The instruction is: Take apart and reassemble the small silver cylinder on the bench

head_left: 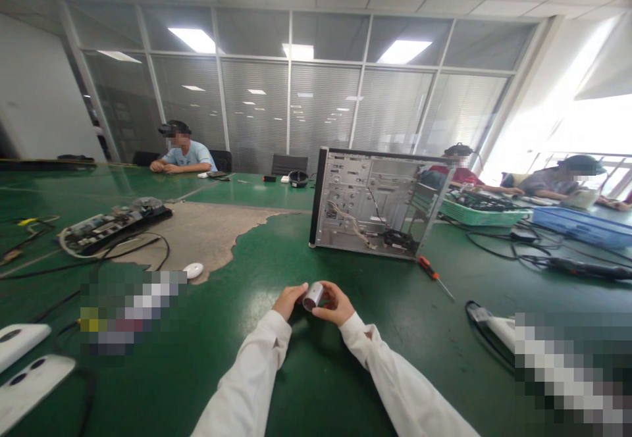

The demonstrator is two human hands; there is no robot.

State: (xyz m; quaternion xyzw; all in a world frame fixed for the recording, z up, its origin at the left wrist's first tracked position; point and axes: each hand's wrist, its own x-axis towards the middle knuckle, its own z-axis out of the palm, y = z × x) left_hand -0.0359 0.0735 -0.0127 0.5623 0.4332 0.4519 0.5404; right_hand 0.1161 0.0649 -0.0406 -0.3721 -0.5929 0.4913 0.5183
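Observation:
Between my two hands is a short silver metal cylinder (313,293), held tilted just above the green table (316,384). Its near end looks hollow and brownish inside, too small to make out. My left hand (289,301) pinches it from the left with bent fingers. From the right, the thumb and fingers of my right hand (336,304) wrap round it. Beyond my hands stands an open computer case (368,200), its side off, with loose cables and a dark part on its floor. A red and black screwdriver (430,271) lies by the case's lower right corner.
To the left are an opened power strip (118,226), black cables and white devices (24,341). A white power strip (501,332) lies at right. Green (484,213) and blue baskets (567,222) stand farther right among cables. Several people sit around the table's far side.

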